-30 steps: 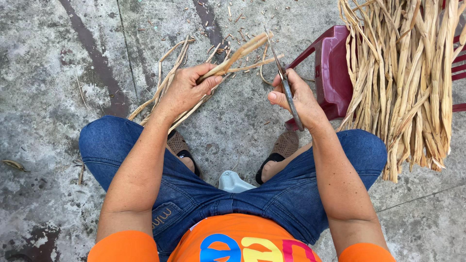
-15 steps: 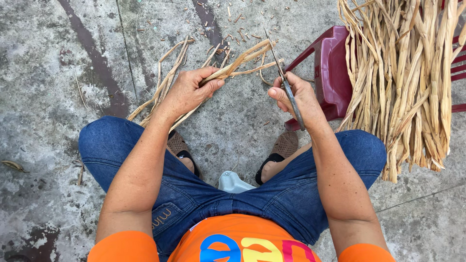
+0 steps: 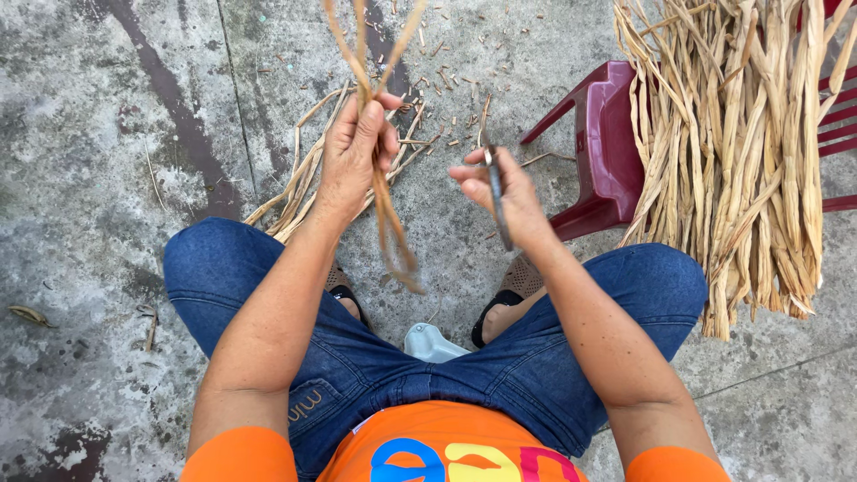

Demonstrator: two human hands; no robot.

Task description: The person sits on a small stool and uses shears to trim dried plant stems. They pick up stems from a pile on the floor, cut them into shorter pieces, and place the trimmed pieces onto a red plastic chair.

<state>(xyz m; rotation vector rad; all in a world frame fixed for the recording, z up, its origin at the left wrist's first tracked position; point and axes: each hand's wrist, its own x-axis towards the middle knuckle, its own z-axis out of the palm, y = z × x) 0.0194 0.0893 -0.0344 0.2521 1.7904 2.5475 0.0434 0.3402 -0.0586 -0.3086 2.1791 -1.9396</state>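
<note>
While you sit over the concrete floor (image 3: 107, 178), your left hand (image 3: 355, 152) is clenched on a few dried reed strips (image 3: 386, 192), raised upright between your knees | your right hand (image 3: 500, 192) grasps a thin dark blade (image 3: 496, 201) just beside them | loose strips (image 3: 299, 183) lie on the floor | dried stalk bundle (image 3: 741, 152) rests on a maroon plastic chair (image 3: 607, 152).

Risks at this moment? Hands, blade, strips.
1. The right hand holds a thin dark blade close to the left hand; a slip might nick the fingers.
2. The dried strips are pinched at one spot only and hang blurred, so some may slide out.
3. Loose strips on the concrete lie near the feet and could snag.
</note>
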